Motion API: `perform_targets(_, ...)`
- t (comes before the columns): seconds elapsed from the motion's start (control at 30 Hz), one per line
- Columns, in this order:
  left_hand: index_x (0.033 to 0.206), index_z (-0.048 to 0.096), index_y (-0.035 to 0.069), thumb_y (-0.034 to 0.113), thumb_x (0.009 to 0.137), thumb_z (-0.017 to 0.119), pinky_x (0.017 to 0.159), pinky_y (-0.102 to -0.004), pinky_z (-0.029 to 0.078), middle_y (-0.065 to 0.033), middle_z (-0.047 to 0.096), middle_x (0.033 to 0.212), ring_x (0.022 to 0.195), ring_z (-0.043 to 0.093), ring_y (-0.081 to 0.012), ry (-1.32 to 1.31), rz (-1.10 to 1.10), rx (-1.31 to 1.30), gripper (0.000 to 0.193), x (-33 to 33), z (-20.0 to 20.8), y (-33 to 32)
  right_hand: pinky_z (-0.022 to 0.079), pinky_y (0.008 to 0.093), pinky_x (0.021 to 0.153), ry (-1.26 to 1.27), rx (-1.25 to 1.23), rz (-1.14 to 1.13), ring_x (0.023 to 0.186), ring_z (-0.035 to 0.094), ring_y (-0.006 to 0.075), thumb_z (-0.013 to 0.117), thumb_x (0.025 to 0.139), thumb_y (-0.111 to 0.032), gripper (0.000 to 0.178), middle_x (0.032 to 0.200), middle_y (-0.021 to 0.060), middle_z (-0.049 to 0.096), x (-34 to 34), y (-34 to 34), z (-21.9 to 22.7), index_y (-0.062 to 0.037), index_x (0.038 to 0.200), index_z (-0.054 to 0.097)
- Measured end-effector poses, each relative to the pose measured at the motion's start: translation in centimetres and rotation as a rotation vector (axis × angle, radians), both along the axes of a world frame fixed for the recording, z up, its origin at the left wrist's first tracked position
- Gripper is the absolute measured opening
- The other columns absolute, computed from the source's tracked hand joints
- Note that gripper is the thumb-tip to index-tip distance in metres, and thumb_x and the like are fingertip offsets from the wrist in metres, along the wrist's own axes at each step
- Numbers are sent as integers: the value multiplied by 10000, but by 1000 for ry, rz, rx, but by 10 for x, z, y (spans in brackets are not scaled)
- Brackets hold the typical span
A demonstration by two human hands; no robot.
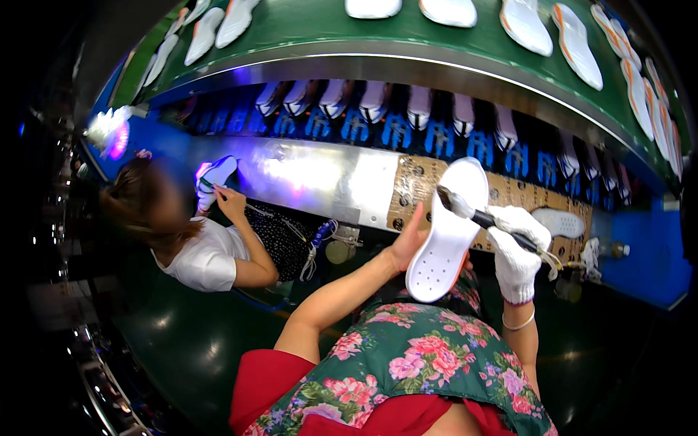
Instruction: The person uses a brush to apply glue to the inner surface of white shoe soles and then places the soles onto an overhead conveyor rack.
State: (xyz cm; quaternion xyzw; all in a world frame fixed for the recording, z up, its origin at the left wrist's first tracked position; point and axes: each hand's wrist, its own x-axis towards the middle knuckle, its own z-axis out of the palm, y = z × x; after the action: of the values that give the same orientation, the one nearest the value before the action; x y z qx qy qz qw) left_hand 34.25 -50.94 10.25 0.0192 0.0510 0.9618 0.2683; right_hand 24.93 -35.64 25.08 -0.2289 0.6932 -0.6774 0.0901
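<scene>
A white shoe sole [435, 270] with small holes at its heel and an orange edge is tilted up in front of me. My bare left hand [411, 241] grips it from the left side and beneath, its fingers partly hidden behind it. My right hand [518, 256], in a white knit glove, is closed around the dark handle of a brush [483, 218]. The brush's bristle end lies over the middle of the sole's inner face and looks to be touching it. A second pale sole [558, 223] rests beyond my right hand.
Brown perforated board [416, 182] and a shiny metal bench [320, 174] run ahead. Behind them, several shoe uppers [419, 105] sit on blue holders. Above, a green conveyor [305, 25] carries several soles. A co-worker [200, 254] handles a shoe at left. A bottle [619, 250] stands right.
</scene>
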Motion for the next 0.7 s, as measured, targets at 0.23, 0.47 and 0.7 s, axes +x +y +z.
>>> perform_targets(0.23,1392,452,13,952,735,99,930,-506,529,-205,643,1139,1021,658,-373,-257,203,230,1199,-35,70,-2,541,310,727,387,107,-45,803,699,216,786,727,2,191,893,139,732,-13,-15,16,21,912,742)
perform_targets(0.47,1360,469,30,917,771,70,831,-449,570,-174,652,1113,945,681,-307,-88,238,-10,1137,-40,87,22,549,326,733,698,239,-166,809,701,249,756,742,-11,202,927,120,734,-37,-16,28,-27,943,743)
perform_targets(0.7,1337,499,61,825,864,128,851,-375,569,-117,661,1103,973,677,-221,-171,264,-554,973,-40,66,42,545,345,718,822,363,-194,792,688,275,745,719,26,247,884,124,717,-24,-10,25,-31,960,741)
